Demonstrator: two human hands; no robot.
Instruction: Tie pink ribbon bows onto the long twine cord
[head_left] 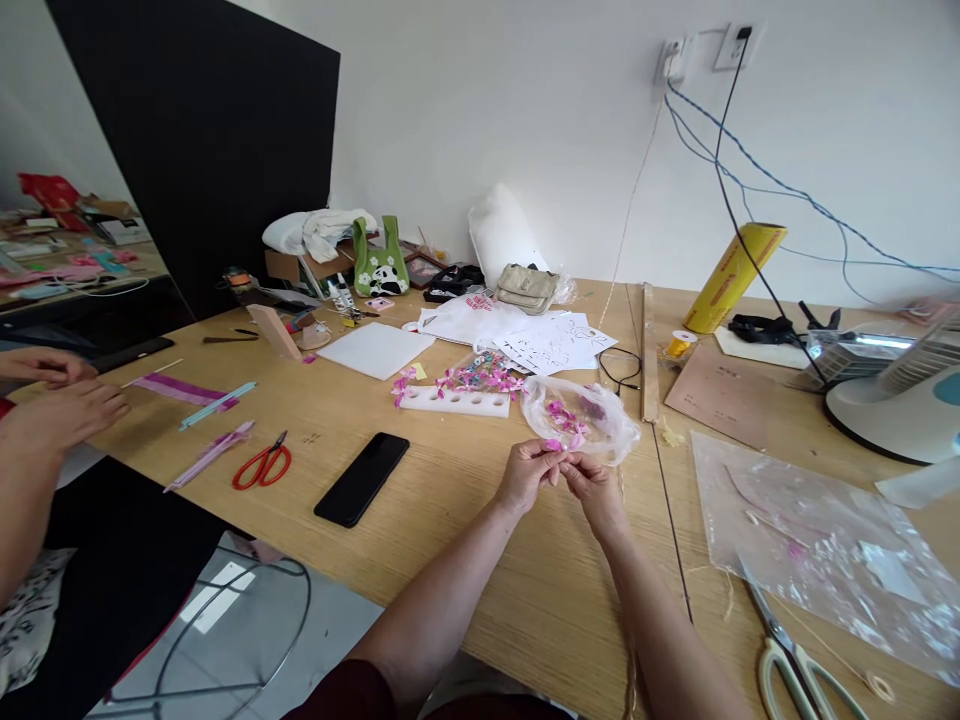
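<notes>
Your left hand (527,478) was closed in a fingertip pinch on a small, bright-pink, petal-like piece (554,445). Your right hand (598,492) met it from the right with thumb and forefinger drawn together; you could not tell from this view whether they gripped the piece itself or something thin attached to it. The piece sat at the fingertips, raised in front of the near edge of a crumpled, translucent white plastic bag (624,432), in which more pink petal pieces (561,414) lay.

You appeared to be in a fine handling step, both hands working one piece at close quarters. Left of the bag stood a long white foam block with round holes (457,402), with a cluster of pink flower sprigs (484,374) along its far side.

As a judgement, the next move called for a steady left pinch while your right fingertips did the small adjusting, with light pressure, since the piece looked soft and easy to crease. The black rectangular phone (362,478) and the orange-handled metal scissors (262,464) lay to the left, well apart from your hands.
</notes>
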